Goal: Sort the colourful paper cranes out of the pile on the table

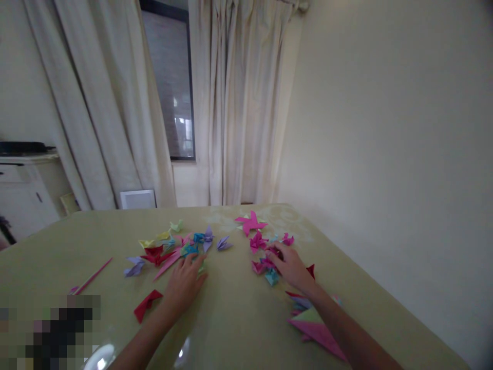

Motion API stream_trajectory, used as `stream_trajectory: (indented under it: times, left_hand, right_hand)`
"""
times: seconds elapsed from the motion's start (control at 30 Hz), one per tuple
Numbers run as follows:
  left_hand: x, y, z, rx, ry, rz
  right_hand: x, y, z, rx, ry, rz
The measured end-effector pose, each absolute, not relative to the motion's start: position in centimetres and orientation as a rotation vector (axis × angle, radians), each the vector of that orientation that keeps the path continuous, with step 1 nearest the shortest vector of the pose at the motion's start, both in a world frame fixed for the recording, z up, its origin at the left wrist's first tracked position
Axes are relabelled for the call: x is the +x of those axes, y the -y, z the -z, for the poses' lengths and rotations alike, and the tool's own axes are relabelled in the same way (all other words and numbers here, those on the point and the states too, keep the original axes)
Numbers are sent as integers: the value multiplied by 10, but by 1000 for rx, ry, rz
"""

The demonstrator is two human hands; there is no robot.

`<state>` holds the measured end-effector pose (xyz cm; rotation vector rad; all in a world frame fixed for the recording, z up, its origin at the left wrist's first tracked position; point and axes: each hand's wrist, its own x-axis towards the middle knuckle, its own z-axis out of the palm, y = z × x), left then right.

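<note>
My left hand lies palm down with its fingers apart at the near edge of a loose group of folded paper pieces. Its fingertips are beside a blue-green origami piece, and a pale green piece shows partly under the fingers. My right hand is curled over the right-hand group, thumb and forefinger closed round a magenta origami piece that the fingers partly hide. Close by are a magenta paper flower, a pink piece and a light blue piece.
A pink pinwheel shape lies farther back on the table. Larger folded papers are under my right forearm. A red piece and a thin pink stick lie to the left. A wall borders the right side.
</note>
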<state>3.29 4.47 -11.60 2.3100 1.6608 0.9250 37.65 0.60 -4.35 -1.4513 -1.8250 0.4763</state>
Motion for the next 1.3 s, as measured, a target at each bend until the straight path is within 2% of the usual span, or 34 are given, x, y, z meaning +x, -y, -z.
stream_trajectory:
  times: [0.1, 0.2, 0.37, 0.47, 0.57, 0.7, 0.87, 1.1, 1.3]
  left_hand:
    - [26, -53, 127, 2281, -1609, -871]
    - [49, -43, 116, 2306, -1465, -876]
    - [118, -7, 61, 2342, -848, -988]
    - [141, 1, 44, 2279, -716, -1102]
    - [140, -15, 57, 2265, -861, -1165]
    - [123, -62, 91, 2345, -1305, -1074]
    - [110, -114, 117, 2295, -1407, -955]
    - [110, -127, 121, 2127, -1261, -938]
    - [139, -68, 92, 1742, -737, -982]
  right_hand:
    - [394, -18, 46, -1507, 1785, -427]
    - [389, -16, 49, -1487, 1786, -388]
    - [349, -8, 39, -1214, 1915, -915]
    - [340, -8, 34, -1176, 1863, -938]
    - [352, -9, 32, -1249, 1824, -792]
    - [383, -20, 27, -1376, 1785, -582]
    - [413, -36, 33, -1547, 1775, -475]
    - [409, -18, 54, -1630, 1763, -361]
    - [356, -21, 39, -1238, 1831, -668]
